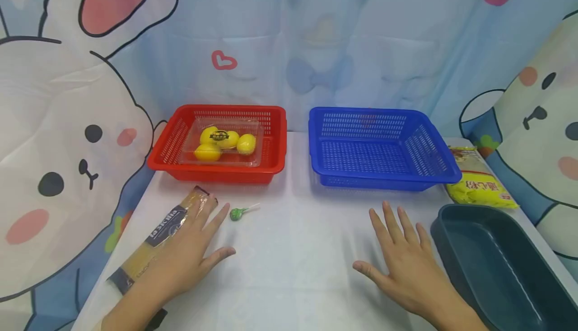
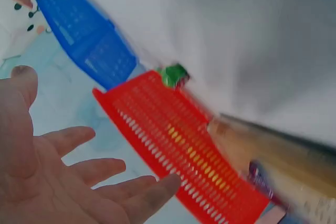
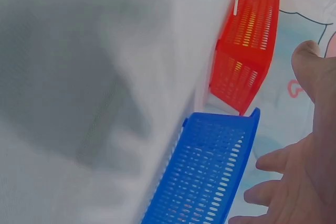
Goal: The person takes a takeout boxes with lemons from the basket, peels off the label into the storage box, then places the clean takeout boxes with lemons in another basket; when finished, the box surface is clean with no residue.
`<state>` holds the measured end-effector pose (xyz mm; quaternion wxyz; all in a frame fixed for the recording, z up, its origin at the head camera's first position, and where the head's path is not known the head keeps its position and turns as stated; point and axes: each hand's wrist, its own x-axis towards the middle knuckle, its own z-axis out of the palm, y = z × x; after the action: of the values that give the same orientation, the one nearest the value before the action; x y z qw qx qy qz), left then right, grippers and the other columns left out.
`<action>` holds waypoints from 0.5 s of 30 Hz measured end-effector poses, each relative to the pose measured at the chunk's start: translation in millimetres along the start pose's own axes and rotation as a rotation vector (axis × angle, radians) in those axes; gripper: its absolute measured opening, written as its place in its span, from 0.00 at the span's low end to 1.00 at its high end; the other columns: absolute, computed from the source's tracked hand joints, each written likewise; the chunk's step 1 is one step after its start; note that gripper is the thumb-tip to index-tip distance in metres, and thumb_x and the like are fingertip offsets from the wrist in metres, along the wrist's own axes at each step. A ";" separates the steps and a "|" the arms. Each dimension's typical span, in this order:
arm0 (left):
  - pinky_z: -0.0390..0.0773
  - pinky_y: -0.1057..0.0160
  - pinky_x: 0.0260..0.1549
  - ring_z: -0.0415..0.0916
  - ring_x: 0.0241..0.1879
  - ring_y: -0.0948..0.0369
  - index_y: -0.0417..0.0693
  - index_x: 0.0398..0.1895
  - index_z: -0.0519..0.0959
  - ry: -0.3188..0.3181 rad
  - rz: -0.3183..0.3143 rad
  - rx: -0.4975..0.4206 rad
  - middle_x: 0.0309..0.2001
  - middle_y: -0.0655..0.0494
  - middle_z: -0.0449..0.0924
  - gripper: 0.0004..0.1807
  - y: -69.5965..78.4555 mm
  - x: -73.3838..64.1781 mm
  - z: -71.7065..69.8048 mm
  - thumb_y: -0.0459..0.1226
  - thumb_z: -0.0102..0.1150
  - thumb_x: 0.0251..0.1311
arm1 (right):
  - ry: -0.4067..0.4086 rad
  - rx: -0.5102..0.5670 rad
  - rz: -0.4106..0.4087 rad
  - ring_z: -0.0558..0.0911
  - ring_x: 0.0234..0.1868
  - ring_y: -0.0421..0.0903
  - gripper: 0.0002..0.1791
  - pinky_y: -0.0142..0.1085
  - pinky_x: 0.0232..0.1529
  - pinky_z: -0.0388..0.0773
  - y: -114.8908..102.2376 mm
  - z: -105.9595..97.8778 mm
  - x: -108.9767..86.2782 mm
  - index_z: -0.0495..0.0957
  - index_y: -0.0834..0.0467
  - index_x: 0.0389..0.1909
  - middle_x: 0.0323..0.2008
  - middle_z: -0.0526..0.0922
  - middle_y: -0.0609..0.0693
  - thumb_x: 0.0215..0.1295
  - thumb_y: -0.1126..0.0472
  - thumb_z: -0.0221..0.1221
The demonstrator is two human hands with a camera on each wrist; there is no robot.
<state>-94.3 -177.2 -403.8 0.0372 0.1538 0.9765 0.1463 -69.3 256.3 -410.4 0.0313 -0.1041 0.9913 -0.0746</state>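
Note:
My left hand [image 1: 185, 253], fingers spread, hovers over a long pack of spaghetti [image 1: 164, 230] and hides part of it. Just right of its fingertips lies a green lollipop [image 1: 236, 213] with a white stick. Nothing is held by my right hand [image 1: 406, 266], which is spread above the white table, left of a dark green basin [image 1: 501, 261]. At the back left, a red basket [image 1: 217, 173] holds a clear plastic box [image 1: 221, 158] with several yellow lemons [image 1: 207, 152]. An empty blue basket [image 1: 384, 153] stands beside it at the back right.
A yellow bag [image 1: 480, 185] of dry food lies right of the blue basket, behind the basin. Some dark object [image 1: 156, 319] shows partly under the left forearm. A patterned curtain [image 1: 253, 20] hangs behind and around the white table [image 1: 289, 261].

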 end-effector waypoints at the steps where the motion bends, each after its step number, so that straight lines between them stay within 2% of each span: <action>1: 0.67 0.29 0.69 0.41 0.85 0.42 0.62 0.87 0.52 0.011 -0.007 0.004 0.88 0.48 0.40 0.53 -1.5 0.8 -5.5 0.62 0.66 0.65 | 0.000 0.003 -0.001 0.34 0.84 0.71 0.64 0.74 0.75 0.21 -0.2 -0.5 0.0 0.42 0.56 0.87 0.86 0.31 0.62 0.65 0.20 0.54; 3: 0.71 0.30 0.66 0.42 0.85 0.42 0.61 0.87 0.51 0.032 -0.025 0.022 0.88 0.48 0.38 0.53 -5.5 2.9 -17.1 0.63 0.65 0.65 | -0.001 0.009 -0.004 0.34 0.84 0.71 0.64 0.74 0.75 0.21 -0.4 -0.7 -0.4 0.41 0.55 0.87 0.86 0.30 0.61 0.66 0.20 0.53; 8: 0.78 0.29 0.58 0.47 0.82 0.34 0.62 0.88 0.47 0.089 -0.074 0.070 0.88 0.44 0.38 0.54 -18.9 7.6 -42.7 0.67 0.60 0.66 | -0.007 0.019 -0.003 0.36 0.84 0.71 0.64 0.74 0.76 0.22 -1.6 0.9 -2.1 0.42 0.55 0.87 0.86 0.31 0.61 0.65 0.19 0.53; 12: 0.78 0.26 0.54 0.48 0.82 0.33 0.60 0.88 0.46 0.137 -0.087 0.072 0.87 0.41 0.38 0.54 -29.3 11.2 -58.3 0.63 0.62 0.67 | -0.005 0.020 -0.006 0.37 0.84 0.71 0.64 0.73 0.76 0.20 -2.5 2.1 -2.0 0.42 0.55 0.87 0.86 0.32 0.62 0.64 0.19 0.54; 15: 0.76 0.25 0.56 0.51 0.80 0.32 0.57 0.88 0.47 0.175 -0.080 0.087 0.86 0.38 0.41 0.54 -37.8 15.5 -66.8 0.60 0.64 0.68 | -0.003 0.019 -0.015 0.37 0.85 0.70 0.64 0.72 0.76 0.19 -2.8 2.1 -1.4 0.42 0.55 0.87 0.86 0.32 0.62 0.65 0.19 0.53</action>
<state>-127.8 -225.1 -351.7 -0.0494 0.1029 0.9868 0.1152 -67.2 253.6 -412.0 0.0333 -0.1114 0.9897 -0.0841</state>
